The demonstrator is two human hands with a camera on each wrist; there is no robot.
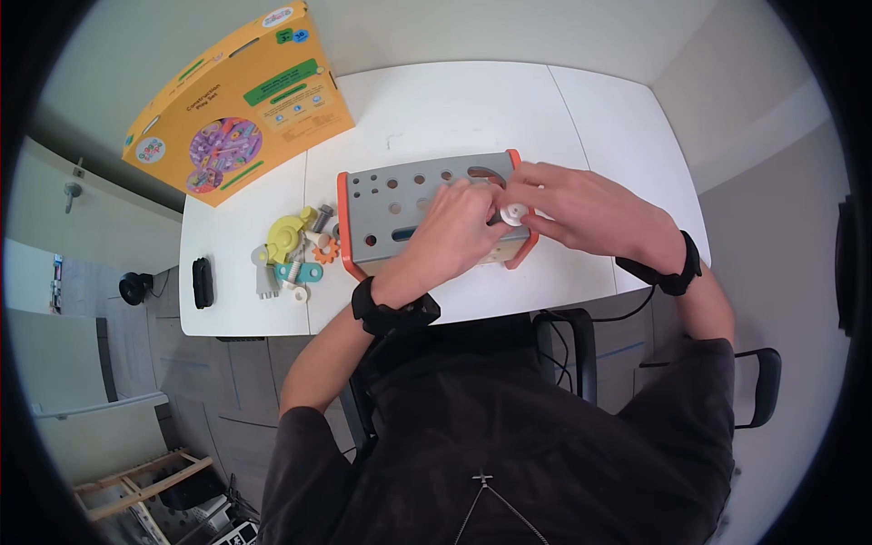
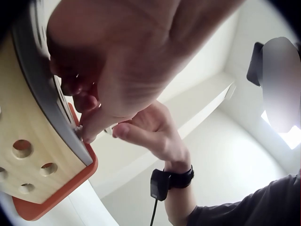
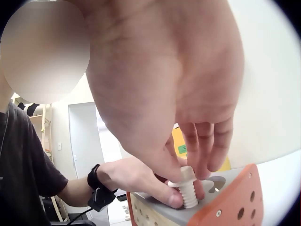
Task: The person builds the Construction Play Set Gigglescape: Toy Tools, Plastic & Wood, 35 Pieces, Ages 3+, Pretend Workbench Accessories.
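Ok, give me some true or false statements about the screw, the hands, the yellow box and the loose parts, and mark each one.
The screw is white. True.

The right hand holds the screw by its head. True.

The yellow box lies on the floor. False: it is on the table.

The gear among the loose parts is orange. True.

The loose parts are to the right of the workbench. False: they lie to its left.

The left hand is on the box. False: it is at the workbench, its thumb beside the screw's thread.
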